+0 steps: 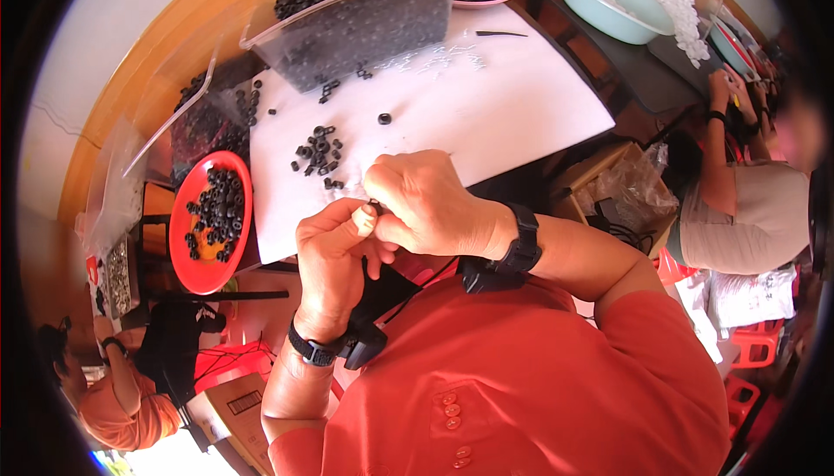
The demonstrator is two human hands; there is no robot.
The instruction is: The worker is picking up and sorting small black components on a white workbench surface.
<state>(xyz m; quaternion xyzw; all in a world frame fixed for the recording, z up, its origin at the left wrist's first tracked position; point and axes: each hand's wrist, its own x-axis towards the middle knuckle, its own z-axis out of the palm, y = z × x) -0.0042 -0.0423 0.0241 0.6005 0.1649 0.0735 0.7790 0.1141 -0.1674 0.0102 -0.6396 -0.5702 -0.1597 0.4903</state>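
Observation:
My left hand (332, 250) and my right hand (427, 207) meet over the near edge of the white tabletop (504, 120). Pinched between the fingertips of both hands is a small black part (374, 205), mostly covered by the fingers. Just beyond them lies a loose group of small black cylindrical parts (320, 151). One black ring-shaped part (385, 118) sits alone farther off. To the left, a red oval plate (180, 241) bears many more black parts.
A clear plastic bin (356, 46) full of black parts stands at the far side, with thin whitish pieces (439, 59) and a black strip (501, 34) near it. At far right is a pale blue basin (608, 7). Other people sit at right (747, 207) and lower left (130, 398).

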